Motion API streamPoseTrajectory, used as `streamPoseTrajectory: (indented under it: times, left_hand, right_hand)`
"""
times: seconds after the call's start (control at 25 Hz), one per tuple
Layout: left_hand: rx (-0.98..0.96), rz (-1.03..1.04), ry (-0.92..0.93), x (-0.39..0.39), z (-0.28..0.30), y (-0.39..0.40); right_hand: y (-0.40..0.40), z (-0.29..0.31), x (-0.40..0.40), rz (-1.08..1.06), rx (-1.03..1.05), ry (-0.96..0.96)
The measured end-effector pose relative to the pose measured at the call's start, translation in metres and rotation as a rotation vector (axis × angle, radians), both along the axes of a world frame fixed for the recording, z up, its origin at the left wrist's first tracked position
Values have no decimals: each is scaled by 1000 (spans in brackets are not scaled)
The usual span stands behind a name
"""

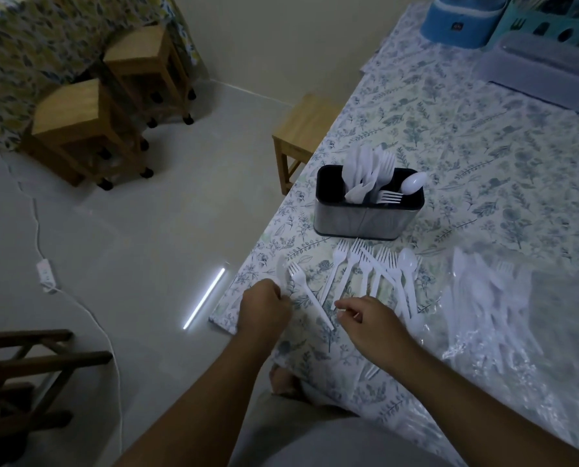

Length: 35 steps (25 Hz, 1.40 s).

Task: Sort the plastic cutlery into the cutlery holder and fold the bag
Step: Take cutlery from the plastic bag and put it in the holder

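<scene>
Clearly the thin white plastic fork [310,296] is light and slippery; I'd pinch its handle with my loosely spread right hand [365,320], left hand [264,310] fisted on another white piece.

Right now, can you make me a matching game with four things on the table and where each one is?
Things:
1. cutlery holder
2. clear plastic bag
3. blue container
4. left hand

Places:
A. far corner of the table
B. at the table's near left edge, closed around a white plastic piece
C. middle of the table, just behind the row of loose forks
D. lying flat at the right, with cutlery inside

Pairs: 1-C, 2-D, 3-A, 4-B
</scene>
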State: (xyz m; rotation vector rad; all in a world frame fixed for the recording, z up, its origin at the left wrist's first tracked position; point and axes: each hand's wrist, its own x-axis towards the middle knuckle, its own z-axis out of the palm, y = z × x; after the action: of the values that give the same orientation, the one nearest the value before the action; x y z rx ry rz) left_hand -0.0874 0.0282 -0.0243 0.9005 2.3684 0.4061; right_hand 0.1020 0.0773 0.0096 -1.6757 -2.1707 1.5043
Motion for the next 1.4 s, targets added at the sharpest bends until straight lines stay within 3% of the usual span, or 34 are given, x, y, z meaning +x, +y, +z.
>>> streamPoseTrajectory:
  times: [0.08, 0.16, 0.24, 0.36, 0.56, 0.8, 1.0, 1.28, 1.4]
  left_hand:
    - [83, 21, -84, 7, 3, 2]
    - [190, 13, -287, 21, 11, -1]
    - [252, -120, -387, 37, 22, 3]
    - [253, -242, -279, 48, 35, 17]
    - [170, -21, -146, 25, 8, 28]
    - [175, -42, -78, 29, -4, 42]
    - [205, -23, -154, 35, -9, 41]
    - [184, -135, -84, 29, -8, 49]
    - [256, -79, -115, 35, -4, 53]
  right_hand:
    - [0, 2, -2, -66, -53, 38]
    - [0, 1, -3, -146, -120, 89]
    - [-1, 3, -4, -275, -241, 181]
    - [-1, 6, 4, -499, -322, 309]
    - [1, 2, 19, -620, -261, 254]
    - [-4, 6, 19, -503, -283, 267]
    - [0, 4, 16, -509, -318, 298]
    - [1, 1, 18, -546, -343, 322]
    - [6, 0, 15, -538, -333, 321]
